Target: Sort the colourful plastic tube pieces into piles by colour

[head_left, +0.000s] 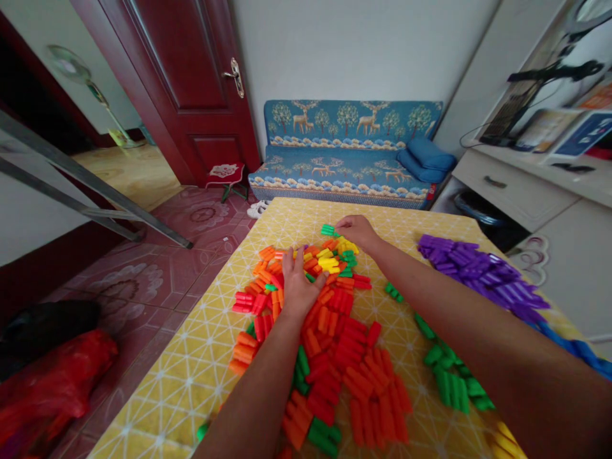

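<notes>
Right hand [357, 233], fingers drawn together in a near-pinch, is at the far side of the table; can't tell whether it grips the green piece [327, 229]. Piece sits at the fingertips, to their left, beyond the mixed pile [351, 341]; ribs seem to run roughly sideways, long axis too small to confirm. Right hand is nearer to it. Left hand [301, 287] is spread, nothing visibly grasped, over the pile, thumb beside yellow pieces [328, 262]. Purple heap [482, 271] lies right, on yellow tablecloth [191, 376]; blue sofa [329, 167] behind.
</notes>
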The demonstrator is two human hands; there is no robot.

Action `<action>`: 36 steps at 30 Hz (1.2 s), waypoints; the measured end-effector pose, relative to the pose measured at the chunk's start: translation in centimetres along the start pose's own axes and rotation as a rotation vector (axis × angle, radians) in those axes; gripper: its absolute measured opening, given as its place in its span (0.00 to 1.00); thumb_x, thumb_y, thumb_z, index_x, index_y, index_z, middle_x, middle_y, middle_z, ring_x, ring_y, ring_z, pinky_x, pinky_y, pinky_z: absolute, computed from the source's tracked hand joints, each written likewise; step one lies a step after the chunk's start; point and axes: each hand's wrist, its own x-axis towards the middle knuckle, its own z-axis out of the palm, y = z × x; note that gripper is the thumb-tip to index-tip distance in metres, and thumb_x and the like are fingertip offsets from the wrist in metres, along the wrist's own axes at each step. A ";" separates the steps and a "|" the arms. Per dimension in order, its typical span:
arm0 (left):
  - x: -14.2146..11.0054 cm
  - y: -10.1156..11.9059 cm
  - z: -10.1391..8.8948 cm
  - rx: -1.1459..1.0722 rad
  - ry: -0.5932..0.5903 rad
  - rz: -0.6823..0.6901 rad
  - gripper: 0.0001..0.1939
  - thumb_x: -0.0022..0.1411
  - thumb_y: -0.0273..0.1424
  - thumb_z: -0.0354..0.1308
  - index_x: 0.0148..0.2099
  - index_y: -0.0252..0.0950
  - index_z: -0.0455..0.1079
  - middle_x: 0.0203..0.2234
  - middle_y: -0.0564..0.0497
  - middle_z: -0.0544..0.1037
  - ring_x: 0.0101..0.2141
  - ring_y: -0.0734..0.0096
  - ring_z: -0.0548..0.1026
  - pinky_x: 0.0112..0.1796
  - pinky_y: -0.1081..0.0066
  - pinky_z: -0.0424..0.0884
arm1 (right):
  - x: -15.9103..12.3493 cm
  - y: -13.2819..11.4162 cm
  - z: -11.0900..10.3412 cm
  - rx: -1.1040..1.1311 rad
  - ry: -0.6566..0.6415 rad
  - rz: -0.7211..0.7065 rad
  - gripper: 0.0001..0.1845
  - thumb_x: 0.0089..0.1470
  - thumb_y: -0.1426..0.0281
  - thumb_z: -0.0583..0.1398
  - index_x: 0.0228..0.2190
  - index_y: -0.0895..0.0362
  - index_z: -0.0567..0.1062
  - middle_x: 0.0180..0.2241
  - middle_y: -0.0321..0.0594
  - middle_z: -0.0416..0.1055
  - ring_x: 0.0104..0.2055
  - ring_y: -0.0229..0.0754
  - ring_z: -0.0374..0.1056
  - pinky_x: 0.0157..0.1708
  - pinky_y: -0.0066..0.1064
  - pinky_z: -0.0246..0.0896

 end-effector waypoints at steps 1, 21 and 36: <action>0.0 -0.1 0.0 0.019 -0.004 0.007 0.42 0.50 0.39 0.66 0.65 0.37 0.57 0.66 0.40 0.51 0.66 0.48 0.45 0.63 0.54 0.48 | 0.0 1.1 -0.3 -0.033 0.028 0.046 0.13 0.50 0.70 0.58 0.35 0.62 0.81 0.33 0.44 0.78 0.36 0.43 0.73 0.33 0.26 0.62; 0.2 -0.6 0.2 0.081 -0.013 0.098 0.33 0.47 0.32 0.67 0.57 0.40 0.69 0.62 0.43 0.60 0.65 0.42 0.48 0.61 0.46 0.51 | -0.4 4.0 2.9 -0.200 -0.141 0.184 0.20 0.49 0.54 0.62 0.31 0.59 0.80 0.30 0.43 0.77 0.33 0.42 0.72 0.29 0.26 0.61; 0.2 -0.5 0.2 0.104 -0.031 0.077 0.34 0.46 0.36 0.68 0.57 0.36 0.69 0.62 0.40 0.58 0.65 0.40 0.48 0.62 0.48 0.50 | -1.0 -0.9 3.2 -0.459 -0.111 -0.062 0.24 0.50 0.72 0.62 0.50 0.48 0.72 0.54 0.42 0.68 0.54 0.48 0.66 0.50 0.34 0.62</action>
